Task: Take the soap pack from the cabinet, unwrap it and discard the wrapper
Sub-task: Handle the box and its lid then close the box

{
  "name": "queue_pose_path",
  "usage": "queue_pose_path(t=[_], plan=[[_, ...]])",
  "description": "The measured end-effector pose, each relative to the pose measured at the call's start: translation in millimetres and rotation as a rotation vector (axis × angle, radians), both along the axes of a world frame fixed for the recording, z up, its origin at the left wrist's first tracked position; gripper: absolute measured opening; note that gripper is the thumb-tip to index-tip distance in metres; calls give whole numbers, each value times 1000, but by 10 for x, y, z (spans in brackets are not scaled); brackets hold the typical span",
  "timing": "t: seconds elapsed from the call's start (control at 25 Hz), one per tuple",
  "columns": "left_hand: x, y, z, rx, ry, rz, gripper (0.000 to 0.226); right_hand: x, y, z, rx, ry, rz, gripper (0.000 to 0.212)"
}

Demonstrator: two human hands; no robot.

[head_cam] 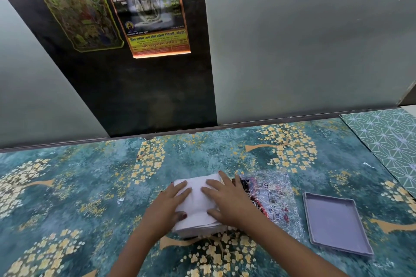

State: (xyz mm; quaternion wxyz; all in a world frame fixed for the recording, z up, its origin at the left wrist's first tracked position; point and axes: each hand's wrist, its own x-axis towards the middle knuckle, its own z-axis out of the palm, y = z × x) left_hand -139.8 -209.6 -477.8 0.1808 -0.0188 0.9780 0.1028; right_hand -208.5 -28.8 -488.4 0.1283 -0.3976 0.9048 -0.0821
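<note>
Here, low in the middle of the frame, the left hand (167,203) and right hand (227,201) lie flat with fingers spread on a white wrapped block (197,204), pressing it against the teal flowered surface (78,186). Just right of it, touching the right hand, lies a crinkled clear printed wrapper (273,200). Further right sits a shallow lilac tray (335,224). Two religious posters (146,9) hang at upper left
</note>
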Motion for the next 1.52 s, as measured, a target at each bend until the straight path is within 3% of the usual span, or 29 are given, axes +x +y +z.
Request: queue_pose_path(t=[0.12, 0.32, 0.68, 0.8, 0.92, 1.0, 1.12, 1.2, 1.28, 1.36, 1.44, 1.52], plan=[[-63, 25, 30, -172, -39, -52, 64, -2, -62, 27, 80, 11, -2, 58], [-119, 179, -173, -303, -91, -25, 63, 39, -145, -96, 216, 6, -34, 50], [-222, 320, -240, -375, -131, 74, 51, -37, -271, -140, 303, -44, -60, 44], [-119, 304, -226, -191, -49, 93, 53, 77, 38, -149, 60, -91, -49, 45], [119, 365, -212, 275, 501, 394, 47, 287, 645, -69, -468, -268, -245, 47], [238, 457, -239, 423, 667, 685, 46, 345, 1119, -81, -634, -279, -484, 46], [243, 495, -278, 617, 482, 1007, 40, 361, 1733, -260, -465, -76, -734, 40], [224, 523, -301, 655, 451, 989, 34, 444, 2023, -399, -229, -96, -813, 48], [259, 561, -340, 708, 428, 959, 33, 572, 2171, -532, -181, -79, -850, 36], [289, 619, -385, 783, 374, 928, 39, 662, 2245, -587, -236, 37, -841, 16], [319, 689, -392, 844, 345, 931, 40, 665, 2184, -502, -370, 155, -889, 13], [361, 764, -357, 859, 369, 947, 38, 594, 2017, -228, -672, 182, -1015, 13]])
